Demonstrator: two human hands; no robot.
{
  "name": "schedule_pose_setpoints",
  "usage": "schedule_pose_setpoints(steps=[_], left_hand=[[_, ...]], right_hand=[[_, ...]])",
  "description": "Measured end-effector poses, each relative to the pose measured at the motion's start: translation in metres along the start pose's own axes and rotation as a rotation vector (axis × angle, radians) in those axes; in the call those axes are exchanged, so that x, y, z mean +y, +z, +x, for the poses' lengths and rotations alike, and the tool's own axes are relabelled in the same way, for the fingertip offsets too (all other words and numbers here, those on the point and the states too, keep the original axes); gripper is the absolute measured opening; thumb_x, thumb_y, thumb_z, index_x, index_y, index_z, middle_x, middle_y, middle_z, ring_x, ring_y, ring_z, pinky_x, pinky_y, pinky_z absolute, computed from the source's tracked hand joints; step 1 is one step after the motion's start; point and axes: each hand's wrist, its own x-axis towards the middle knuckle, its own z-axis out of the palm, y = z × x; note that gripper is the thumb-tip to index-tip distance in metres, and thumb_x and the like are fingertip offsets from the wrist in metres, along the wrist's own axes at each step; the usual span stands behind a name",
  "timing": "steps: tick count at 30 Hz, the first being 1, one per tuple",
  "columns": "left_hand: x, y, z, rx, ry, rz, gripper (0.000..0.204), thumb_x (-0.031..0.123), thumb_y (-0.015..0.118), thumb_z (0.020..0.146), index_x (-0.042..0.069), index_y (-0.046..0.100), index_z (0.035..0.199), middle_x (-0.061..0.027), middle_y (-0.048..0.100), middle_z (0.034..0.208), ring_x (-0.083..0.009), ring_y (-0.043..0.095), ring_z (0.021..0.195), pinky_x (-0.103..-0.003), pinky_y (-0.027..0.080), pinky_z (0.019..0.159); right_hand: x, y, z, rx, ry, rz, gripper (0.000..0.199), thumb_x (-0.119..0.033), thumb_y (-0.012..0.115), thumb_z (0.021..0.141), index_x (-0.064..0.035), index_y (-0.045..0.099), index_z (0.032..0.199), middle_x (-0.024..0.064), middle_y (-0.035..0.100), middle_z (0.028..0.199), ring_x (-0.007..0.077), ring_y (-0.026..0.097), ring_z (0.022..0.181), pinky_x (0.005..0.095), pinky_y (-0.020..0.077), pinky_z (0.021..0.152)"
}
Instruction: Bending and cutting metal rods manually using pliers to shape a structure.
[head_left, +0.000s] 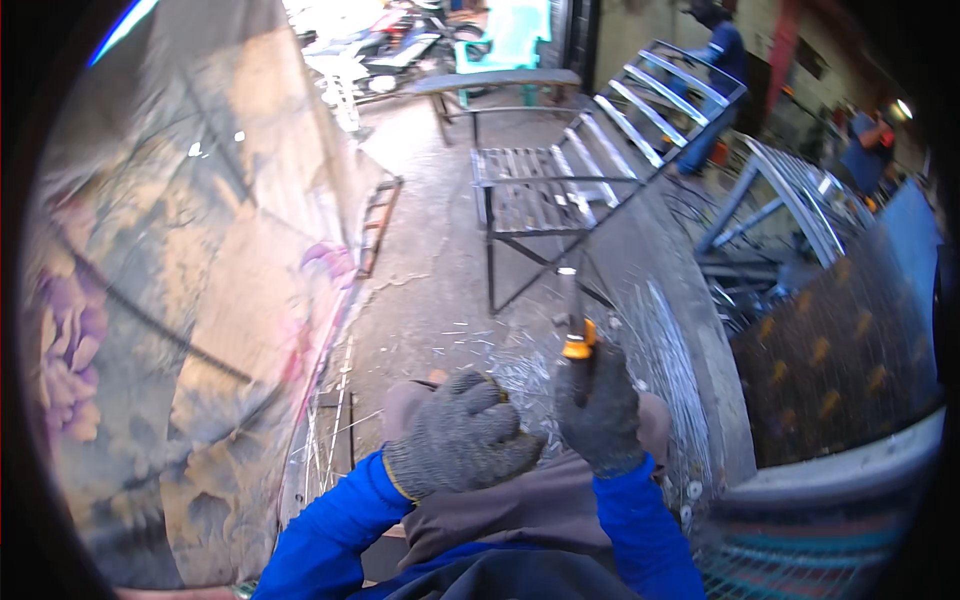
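Your right hand: fist around an orange-collared tool, tip up, clear of your knee. Your left hand: curled shut just left of the tool, steadying wire mesh beside it.

This is a metal fabrication workshop. Grey welded steel frames lean over a slatted metal bench. Cut wire scraps litter the concrete floor.

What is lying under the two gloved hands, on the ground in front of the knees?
Under the left hand and right hand, which grips an orange-collared tool, lie wire mesh and short cut wire bits on the concrete floor. The gloves cover whatever lies directly below them.
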Motion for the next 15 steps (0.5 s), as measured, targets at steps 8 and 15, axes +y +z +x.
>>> schedule_pose_setpoints(steps=[8, 15], left_hand=[[-0.004, -0.013, -0.001, -0.016, 0.009, -0.029, 0.021, 0.023, 0.071, 0.076, 0.019, 0.074, 0.096, -0.0030, 0.055, 0.088, -0.0242, 0.058, 0.086, -0.043, 0.048, 0.075], [-0.008, -0.028, 0.008, 0.009, 0.002, 0.014, 0.017, 0.019, 0.075, 0.073, 0.017, 0.070, 0.089, -0.0052, 0.053, 0.082, -0.0242, 0.056, 0.077, -0.041, 0.047, 0.068]], right_hand=[[-0.002, 0.001, -0.002, -0.049, -0.058, -0.049, 0.045, -0.016, 0.066, 0.092, 0.0045, 0.052, 0.130, 0.0256, 0.060, 0.104, 0.0455, 0.068, 0.090, 0.0506, 0.0567, 0.072], [0.010, 0.005, -0.013, -0.087, -0.020, -0.038, 0.052, -0.017, 0.070, 0.088, 0.0040, 0.052, 0.132, 0.0250, 0.061, 0.107, 0.0453, 0.068, 0.094, 0.0495, 0.0578, 0.073]])
